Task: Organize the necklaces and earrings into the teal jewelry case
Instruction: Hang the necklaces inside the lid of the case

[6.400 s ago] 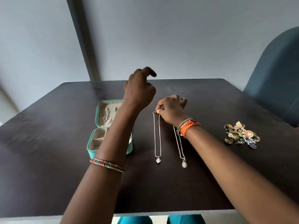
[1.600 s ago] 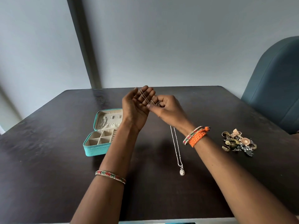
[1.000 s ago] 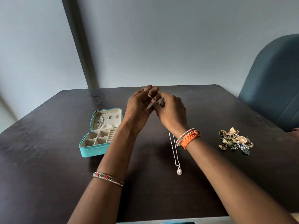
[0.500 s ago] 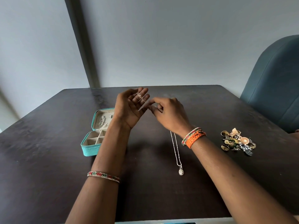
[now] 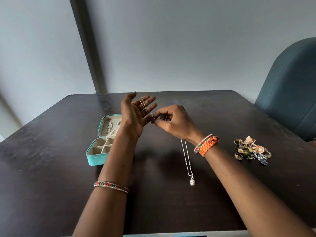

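Left hand [image 5: 135, 115] raised palm-up above the bench [image 5: 51, 177], fingers straight, a thin chain [image 5: 145, 106] draped across them. Right hand [image 5: 172, 122] pinches that chain's end. Teal jewelry case [image 5: 97, 158] lies open toward the left edge; second necklace [image 5: 188, 161] lies mid-bench; earring pile [image 5: 251, 150] near the right edge

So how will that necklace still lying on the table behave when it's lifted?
Probably floppy: the necklace is a thin chain lying in a loose double strand. Its pendant sits at the near end, so it would likely hang and swing. It looks light and may tangle.
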Motion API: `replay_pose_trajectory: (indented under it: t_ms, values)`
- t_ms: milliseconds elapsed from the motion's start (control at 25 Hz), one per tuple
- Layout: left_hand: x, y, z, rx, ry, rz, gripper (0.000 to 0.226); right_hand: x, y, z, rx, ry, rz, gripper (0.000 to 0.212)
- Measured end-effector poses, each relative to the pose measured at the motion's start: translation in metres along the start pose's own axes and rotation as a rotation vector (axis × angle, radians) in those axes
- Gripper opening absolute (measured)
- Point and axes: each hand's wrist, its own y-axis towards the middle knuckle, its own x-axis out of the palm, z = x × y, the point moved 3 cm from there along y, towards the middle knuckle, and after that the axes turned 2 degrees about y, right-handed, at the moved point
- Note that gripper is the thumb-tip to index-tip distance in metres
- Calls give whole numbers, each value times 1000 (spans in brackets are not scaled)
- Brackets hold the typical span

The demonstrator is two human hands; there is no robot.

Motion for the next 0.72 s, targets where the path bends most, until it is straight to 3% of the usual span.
replay_pose_trajectory:
  t_ms: [160, 240, 480, 720]
  values:
    - [4, -3, -2, -53, 444, 36, 40, -4, 4, 3, 36, 185, -1, 6]
    - [6, -4, -6, -76, 536, -24, 41, -11, 5, 4, 83, 270, 43, 8]
    - [16, -7, -14, -172, 494, -257, 39, -23, 2, 16, 310, 506, 175, 10]
    - [17, -13, -10, -145, 367, -291, 36, -17, 2, 26, 423, 410, 213, 10]
